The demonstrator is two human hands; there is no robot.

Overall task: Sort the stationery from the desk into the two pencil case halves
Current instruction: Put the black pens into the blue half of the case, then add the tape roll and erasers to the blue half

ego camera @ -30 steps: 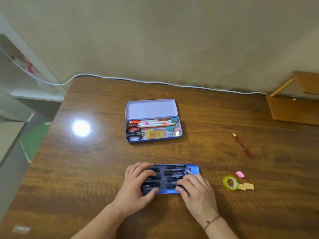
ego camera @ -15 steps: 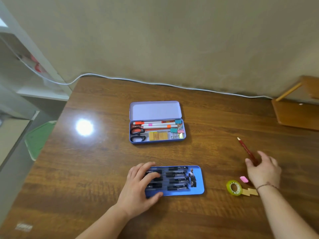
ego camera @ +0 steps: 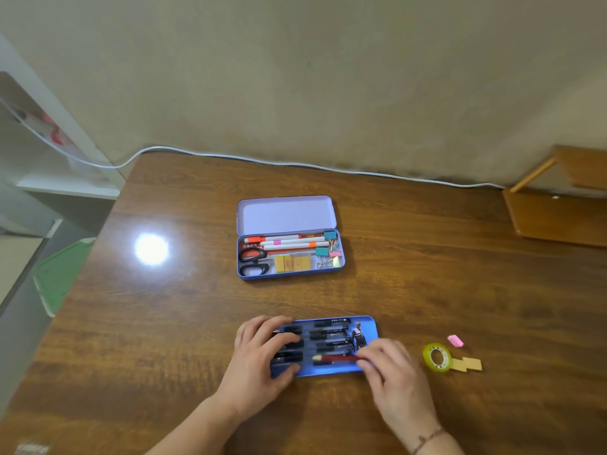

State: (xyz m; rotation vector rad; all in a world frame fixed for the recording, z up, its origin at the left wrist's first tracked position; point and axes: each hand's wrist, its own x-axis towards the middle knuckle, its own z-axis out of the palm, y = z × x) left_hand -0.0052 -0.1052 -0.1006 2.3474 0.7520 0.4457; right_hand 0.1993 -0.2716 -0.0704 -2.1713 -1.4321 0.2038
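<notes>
Left hand [ego camera: 262,353] flat, fingers spread on blue case [ego camera: 328,346]; right hand [ego camera: 391,369] pinching red pencil [ego camera: 338,358] laid over it.

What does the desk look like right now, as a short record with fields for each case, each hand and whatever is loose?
near case: blue case half, dark pens in rows
far case: purple case, lid open; scissors, markers, clips inside
left hand: left hand resting on the near case's left end
right hand: right hand holding red pencil over the near case
loose on desk: tape roll, pink eraser, tan sticky notes
</notes>
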